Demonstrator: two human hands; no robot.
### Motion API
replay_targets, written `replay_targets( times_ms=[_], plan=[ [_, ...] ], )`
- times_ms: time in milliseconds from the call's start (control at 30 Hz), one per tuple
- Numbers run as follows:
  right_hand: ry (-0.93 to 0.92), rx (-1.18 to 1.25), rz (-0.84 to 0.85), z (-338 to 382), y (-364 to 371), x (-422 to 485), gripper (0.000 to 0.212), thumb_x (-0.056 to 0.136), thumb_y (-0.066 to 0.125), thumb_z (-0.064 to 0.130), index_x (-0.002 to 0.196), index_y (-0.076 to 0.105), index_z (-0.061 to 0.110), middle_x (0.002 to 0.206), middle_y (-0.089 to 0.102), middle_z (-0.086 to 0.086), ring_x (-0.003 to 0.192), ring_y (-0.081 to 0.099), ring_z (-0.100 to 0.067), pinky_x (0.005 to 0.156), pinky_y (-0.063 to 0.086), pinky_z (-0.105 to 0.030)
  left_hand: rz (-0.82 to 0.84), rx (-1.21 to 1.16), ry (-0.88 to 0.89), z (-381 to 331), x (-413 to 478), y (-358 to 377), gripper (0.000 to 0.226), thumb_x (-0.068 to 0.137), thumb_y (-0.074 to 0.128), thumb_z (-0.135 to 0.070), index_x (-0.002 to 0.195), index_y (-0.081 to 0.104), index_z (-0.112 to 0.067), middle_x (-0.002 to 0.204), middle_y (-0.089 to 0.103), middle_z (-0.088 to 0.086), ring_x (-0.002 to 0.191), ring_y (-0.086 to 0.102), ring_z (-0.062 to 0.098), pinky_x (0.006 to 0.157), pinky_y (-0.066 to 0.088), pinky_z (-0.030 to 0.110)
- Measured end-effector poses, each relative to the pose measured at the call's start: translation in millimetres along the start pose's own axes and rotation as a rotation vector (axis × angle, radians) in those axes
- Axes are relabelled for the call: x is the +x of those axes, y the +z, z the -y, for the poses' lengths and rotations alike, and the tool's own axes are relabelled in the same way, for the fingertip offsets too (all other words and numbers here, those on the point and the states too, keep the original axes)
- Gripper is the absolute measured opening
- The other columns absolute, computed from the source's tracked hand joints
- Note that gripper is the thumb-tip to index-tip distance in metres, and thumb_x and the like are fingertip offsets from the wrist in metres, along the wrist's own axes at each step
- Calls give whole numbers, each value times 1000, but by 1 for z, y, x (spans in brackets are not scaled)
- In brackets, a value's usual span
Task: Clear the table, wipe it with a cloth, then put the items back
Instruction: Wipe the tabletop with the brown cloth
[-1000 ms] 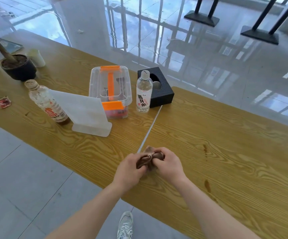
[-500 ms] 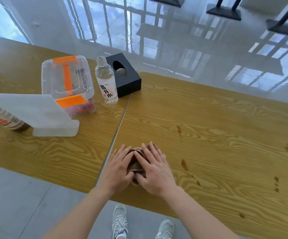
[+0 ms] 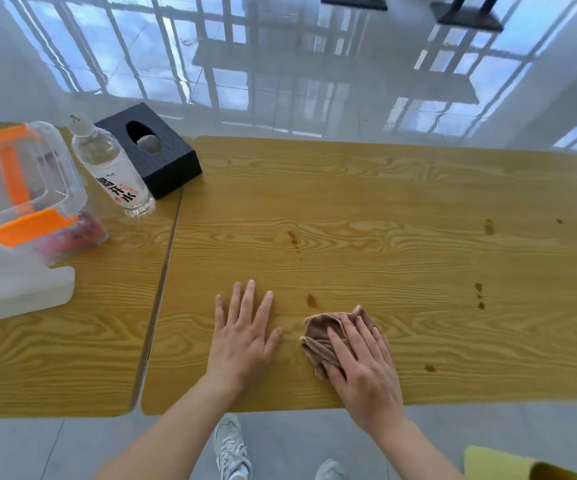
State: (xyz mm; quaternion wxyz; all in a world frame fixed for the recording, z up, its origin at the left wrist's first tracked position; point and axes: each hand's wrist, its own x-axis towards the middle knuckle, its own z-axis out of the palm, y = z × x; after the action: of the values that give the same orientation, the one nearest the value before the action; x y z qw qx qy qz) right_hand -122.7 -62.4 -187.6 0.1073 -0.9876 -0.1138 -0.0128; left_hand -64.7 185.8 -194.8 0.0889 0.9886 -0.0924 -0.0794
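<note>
Two wood-grain slabs meet at a dark seam (image 3: 162, 289) to form your tabletop (image 3: 401, 209), and several brown stains (image 3: 311, 300) dot the right slab. Beyond its far edge a glossy pale floor (image 3: 280, 81) mirrors window bars.

Left of the seam stand a clear storage box (image 3: 20, 181) with orange latches, a water bottle (image 3: 110, 168) just beside it, and a black tissue box (image 3: 166, 161) behind the bottle. A white plastic stand (image 3: 13, 289) sits nearer the front edge.

Your right hand (image 3: 363, 368) lies flat on the brown cloth (image 3: 321, 336), fingers straight and slightly spread, pressing it onto the right slab near the front edge. The bunched cloth shows past your fingertips and thumb side.

Your left hand (image 3: 242, 337) rests palm down on bare wood just beside the cloth, fingers extended, holding nothing. Both forearms reach up over the front edge, the left from lower left, the right from lower right.
</note>
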Motion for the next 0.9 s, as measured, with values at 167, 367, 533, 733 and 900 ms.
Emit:
replay_targets(
  times_ms=[167, 367, 533, 733, 900],
  plan=[
    [100, -43, -5, -51, -12, -3, 57, 91, 50, 49, 141, 56, 22, 158, 36, -6, 149, 29, -28, 119, 26, -49, -34, 93, -24, -9, -1, 10, 82, 95, 23, -72, 160, 15, -21, 168, 3, 14, 154, -8, 32, 122, 2, 59],
    [181, -34, 38, -15, -5, 23, 61, 92, 40, 72, 144, 47, 42, 163, 29, -5, 149, 20, -41, 120, 20, -56, -59, 118, -35, -11, -2, 12, 83, 94, 16, -73, 160, 17, -22, 168, 5, 12, 155, -7, 29, 122, 3, 56],
    [-80, -103, 67, -68, -19, -7, 57, 93, 42, 69, 143, 50, 42, 162, 29, -3, 149, 26, -33, 119, 25, -54, -74, 101, -41, -12, -2, 12, 82, 94, 19, -73, 160, 17, -24, 168, 7, 11, 155, -7, 27, 123, 3, 55],
    [338, -59, 96, -38, -11, 43, 67, 89, 27, 74, 150, 34, 46, 166, 18, -4, 152, 8, -40, 122, 10, -55, -91, 103, -45, -12, -3, 12, 82, 93, 21, -73, 160, 17, -25, 168, 6, 9, 155, -7, 26, 123, 2, 54],
    [-59, -77, 86, -48, -16, -5, 59, 93, 39, 71, 145, 47, 43, 164, 25, 2, 151, 20, -33, 120, 22, -55, -83, 108, -43, -12, -2, 12, 82, 93, 19, -73, 160, 17, -24, 168, 7, 10, 155, -6, 28, 123, 5, 56]
  ],
)
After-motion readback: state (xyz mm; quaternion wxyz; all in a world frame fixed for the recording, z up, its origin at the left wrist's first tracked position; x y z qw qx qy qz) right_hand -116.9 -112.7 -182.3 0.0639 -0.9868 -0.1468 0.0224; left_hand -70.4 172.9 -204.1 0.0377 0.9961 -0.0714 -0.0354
